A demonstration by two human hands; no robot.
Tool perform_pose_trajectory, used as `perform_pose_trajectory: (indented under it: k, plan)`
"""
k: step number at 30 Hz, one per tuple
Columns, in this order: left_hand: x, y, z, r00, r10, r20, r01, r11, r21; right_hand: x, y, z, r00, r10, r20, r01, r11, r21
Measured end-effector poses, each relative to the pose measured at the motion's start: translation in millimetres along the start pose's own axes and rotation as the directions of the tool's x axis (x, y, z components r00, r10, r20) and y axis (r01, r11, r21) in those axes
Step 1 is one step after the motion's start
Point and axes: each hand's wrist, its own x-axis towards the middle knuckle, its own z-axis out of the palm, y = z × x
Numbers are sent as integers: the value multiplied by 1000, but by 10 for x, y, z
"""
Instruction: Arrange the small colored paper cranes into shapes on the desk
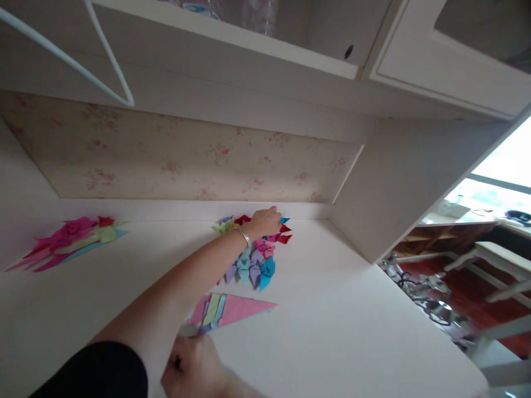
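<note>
evidently, the origami flowers (256, 265) cluster toward the table's (340, 331) back, probably to stay together, under the left hand's (265, 221) curled fingers, their grip hidden, while the right hand (193, 365) bends beside the pointed paper stack (246, 310), its grasp unclear.

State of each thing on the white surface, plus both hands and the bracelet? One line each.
Multicoloured folded-paper flowers: clustered together.
Pink, green and blue layered-paper triangle: lying flat, layers overlapping.
Pink, red, green and blue paper bunch: folded, piled together at far left.
Left hand: curled over the flowers; contents hidden.
Right hand: curled by the triangle, blurred; hold unclear.
Silver bracelet: worn, left wrist.
</note>
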Motion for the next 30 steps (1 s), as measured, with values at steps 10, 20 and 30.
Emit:
perform_pose_trajectory:
  k: [10,20,30]
  plan:
    - [-2181,-628,-207,947,-296,-123,268,942,-202,14,-115,53,993,109,-39,-106,992,74]
    - [-3493,-750,212,785,-571,240,505,367,-781,-33,-241,11,983,181,22,-182,963,199]
    - [-3533,-996,109,826,-407,390,491,179,-853,648,-478,-503,928,341,148,-359,722,592]
